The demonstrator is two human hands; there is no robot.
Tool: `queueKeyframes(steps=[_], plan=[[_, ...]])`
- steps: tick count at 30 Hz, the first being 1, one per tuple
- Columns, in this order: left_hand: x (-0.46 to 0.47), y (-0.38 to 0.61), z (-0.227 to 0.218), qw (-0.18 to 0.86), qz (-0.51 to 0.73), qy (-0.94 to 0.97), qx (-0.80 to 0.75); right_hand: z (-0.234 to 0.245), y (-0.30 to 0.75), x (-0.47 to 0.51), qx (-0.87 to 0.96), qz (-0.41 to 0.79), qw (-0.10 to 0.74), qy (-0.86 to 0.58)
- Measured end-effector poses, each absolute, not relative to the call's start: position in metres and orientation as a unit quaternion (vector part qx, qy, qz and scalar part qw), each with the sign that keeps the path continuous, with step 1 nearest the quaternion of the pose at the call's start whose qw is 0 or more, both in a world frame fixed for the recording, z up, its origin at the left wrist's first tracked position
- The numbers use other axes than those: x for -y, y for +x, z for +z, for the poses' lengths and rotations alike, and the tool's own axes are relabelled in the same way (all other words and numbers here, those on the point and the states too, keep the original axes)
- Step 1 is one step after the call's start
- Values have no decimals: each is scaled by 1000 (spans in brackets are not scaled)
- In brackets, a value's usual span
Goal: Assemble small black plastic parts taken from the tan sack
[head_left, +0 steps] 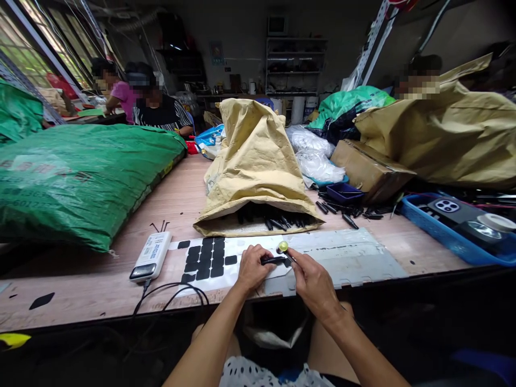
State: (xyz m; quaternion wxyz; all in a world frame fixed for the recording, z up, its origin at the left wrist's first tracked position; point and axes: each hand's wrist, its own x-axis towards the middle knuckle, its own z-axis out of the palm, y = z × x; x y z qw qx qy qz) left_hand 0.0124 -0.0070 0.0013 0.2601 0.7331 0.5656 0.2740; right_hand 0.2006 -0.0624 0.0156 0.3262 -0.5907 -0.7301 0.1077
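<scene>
My left hand [253,267] is closed around a black pen-shaped tube [274,260], which lies sideways and points toward my right hand. My right hand [316,282] is pinched just beside the tube's end; a small dark piece shows at its fingertips, too small to name. A round yellow-green thing [282,246] sits just beyond the fingertips, and I cannot tell whether it is held. Under both hands is a pale board [342,258]. Left of my left hand, a white sheet with black rounded-square stickers [205,260] lies on the table.
A tan sack [258,161] opens toward me, with several black tubes inside. A white power bank [151,256] with a cable stands left. Green sack [80,177], cardboard box [368,166], purple tray [344,192] and blue basket [451,236] surround the workspace. Other people sit across the table.
</scene>
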Motion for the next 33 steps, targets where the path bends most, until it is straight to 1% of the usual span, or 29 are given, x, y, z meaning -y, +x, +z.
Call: queueKeyframes(steps=[2, 7, 11, 13, 15, 18, 21, 24, 25, 26, 29, 31, 33], plan=[[8, 13, 2, 257, 275, 735, -564, 15, 202, 63, 728, 99, 329, -593], [7, 11, 2, 250, 275, 739, -563, 15, 209, 62, 725, 83, 302, -613], [7, 10, 2, 252, 266, 747, -554, 20, 246, 46, 682, 13, 301, -667], [7, 9, 2, 256, 265, 748, -552, 19, 276, 33, 656, -34, 270, -704], [7, 9, 3, 260, 267, 747, -550, 12, 309, 19, 635, -68, 221, -737], [7, 7, 3, 264, 269, 749, -544, -2, 351, 3, 629, -93, 176, -752], [7, 6, 2, 266, 268, 753, -538, -8, 364, -3, 620, -120, 180, -754], [7, 6, 1, 262, 269, 758, -534, -1, 337, 0, 614, -146, 223, -743], [7, 6, 1, 260, 270, 759, -532, 3, 321, 3, 632, -134, 241, -724], [7, 5, 1, 259, 272, 760, -530, 7, 303, 5, 678, -95, 250, -684], [8, 5, 1, 257, 274, 764, -524, 15, 251, 13, 793, 64, 235, -559], [8, 5, 1, 257, 272, 767, -521, 16, 227, 17, 821, 94, 213, -521], [8, 4, 0, 257, 270, 770, -518, 15, 214, 19, 830, 93, 201, -512]])
